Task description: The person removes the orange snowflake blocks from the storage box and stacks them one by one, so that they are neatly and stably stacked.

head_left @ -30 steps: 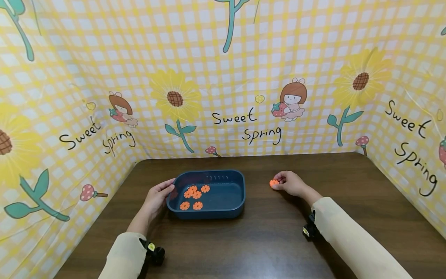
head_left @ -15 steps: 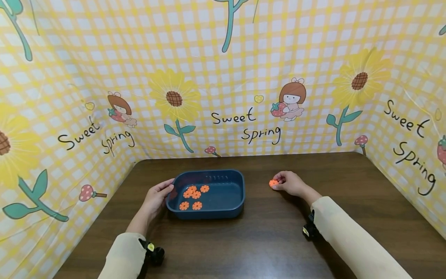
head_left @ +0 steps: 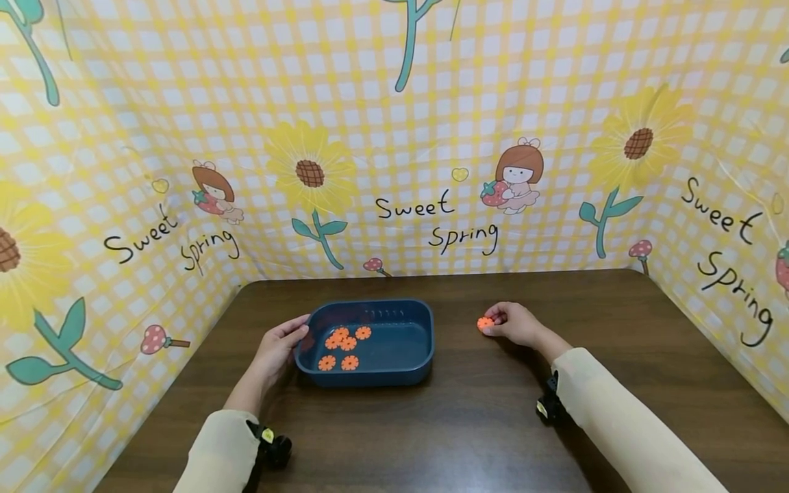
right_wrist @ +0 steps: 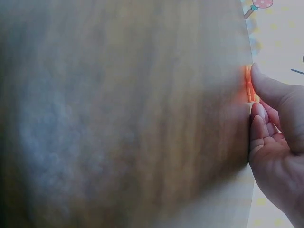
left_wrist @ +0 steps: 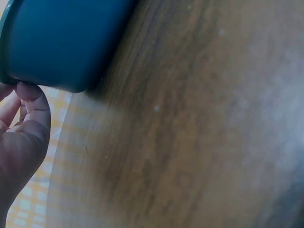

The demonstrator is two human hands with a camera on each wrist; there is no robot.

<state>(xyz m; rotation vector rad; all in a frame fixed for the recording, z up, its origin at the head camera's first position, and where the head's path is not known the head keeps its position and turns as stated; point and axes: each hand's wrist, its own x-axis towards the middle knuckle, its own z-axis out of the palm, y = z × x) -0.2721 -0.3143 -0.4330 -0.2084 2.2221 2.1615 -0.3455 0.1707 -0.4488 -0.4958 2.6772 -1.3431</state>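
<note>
My left hand holds the left end of a dark blue rectangular tub, thumb and forefinger at its rim. In the left wrist view, the thumb meets the tub's outer wall just under the rim. Several orange notched plastic discs lie flat on the tub's floor, some overlapping, toward its left side. To the right of the tub, my right hand pinches another orange notched disc between thumb and fingers. The right wrist view shows that disc edge-on by the thumb tip.
The dark brown wooden table has rounded back corners. A yellow checked cloth with sunflowers and lettering rises behind it and along both sides. Black wrist cameras sit at the left cuff and the right cuff.
</note>
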